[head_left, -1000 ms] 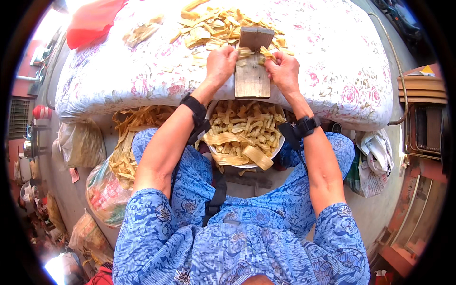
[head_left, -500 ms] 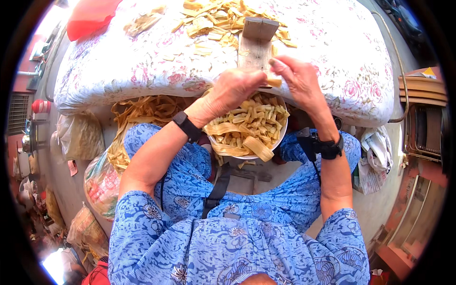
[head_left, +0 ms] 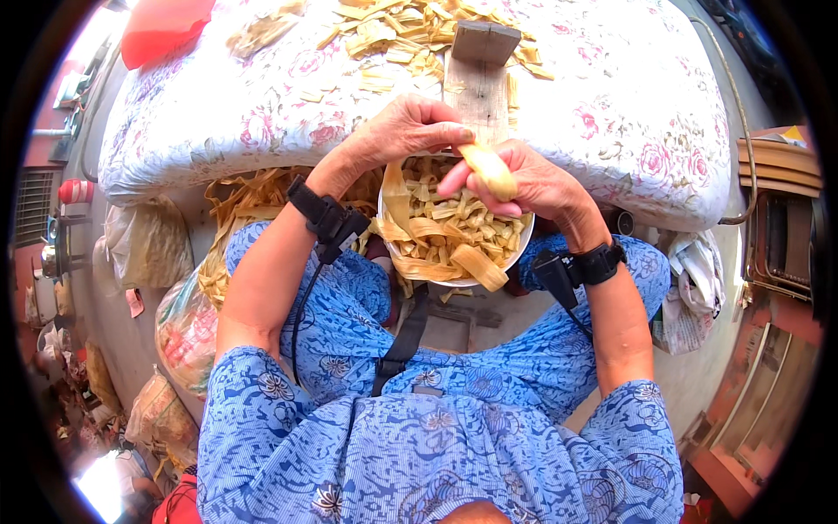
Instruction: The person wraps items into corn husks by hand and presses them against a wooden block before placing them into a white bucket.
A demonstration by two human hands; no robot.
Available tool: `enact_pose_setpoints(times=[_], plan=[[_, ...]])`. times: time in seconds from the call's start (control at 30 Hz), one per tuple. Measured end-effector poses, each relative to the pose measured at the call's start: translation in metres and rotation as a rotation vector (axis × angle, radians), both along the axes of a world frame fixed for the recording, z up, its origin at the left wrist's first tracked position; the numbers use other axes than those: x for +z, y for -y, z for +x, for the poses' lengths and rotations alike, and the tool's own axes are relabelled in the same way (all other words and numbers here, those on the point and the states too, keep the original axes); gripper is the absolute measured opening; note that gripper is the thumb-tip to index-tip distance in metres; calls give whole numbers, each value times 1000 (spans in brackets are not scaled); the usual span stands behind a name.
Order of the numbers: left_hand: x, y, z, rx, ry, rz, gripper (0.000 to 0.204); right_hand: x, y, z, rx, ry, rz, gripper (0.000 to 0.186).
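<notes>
Between my hands, over the bowl, is a pale yellow strip of dried husk-like plant matter [head_left: 491, 173], bent into a rounded loop. My left hand [head_left: 412, 131] pinches its upper end between thumb and fingers. Below and to the right, my right hand [head_left: 543, 182] is closed around the lower end, its fingers partly behind the strip. Beneath them stands a round white bowl [head_left: 524, 247] filled with short knotted or folded yellow pieces [head_left: 458, 214]. Several longer strips [head_left: 478, 266] lie on top and over its rim. A wooden board with an upright end block [head_left: 476, 92] rests just beyond my hands.
A flower-patterned cloth [head_left: 602, 131] covers the table ahead, with a pile of flat yellow strips [head_left: 419, 35] on it. Long strips [head_left: 253, 196] hang or heap left of the bowl. Plastic bags [head_left: 148, 244] stand at the left, a white bag [head_left: 691, 288] at the right.
My left hand has drawn back up and left, and my right hand has dropped toward the bowl and turned. The strip, mostly hidden before, now shows as a loop between them.
</notes>
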State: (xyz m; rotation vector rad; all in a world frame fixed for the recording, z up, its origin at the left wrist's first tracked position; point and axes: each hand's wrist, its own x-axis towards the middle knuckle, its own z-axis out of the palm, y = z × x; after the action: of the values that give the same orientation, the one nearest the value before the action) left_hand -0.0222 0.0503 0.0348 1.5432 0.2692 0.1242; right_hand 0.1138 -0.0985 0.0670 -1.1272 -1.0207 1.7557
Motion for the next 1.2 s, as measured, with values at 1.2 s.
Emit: enact_pose_setpoints(times=[1.2], plan=[[-21, 48, 10, 427, 75, -521, 22, -14, -6, -7, -599, 1142, 292, 12]])
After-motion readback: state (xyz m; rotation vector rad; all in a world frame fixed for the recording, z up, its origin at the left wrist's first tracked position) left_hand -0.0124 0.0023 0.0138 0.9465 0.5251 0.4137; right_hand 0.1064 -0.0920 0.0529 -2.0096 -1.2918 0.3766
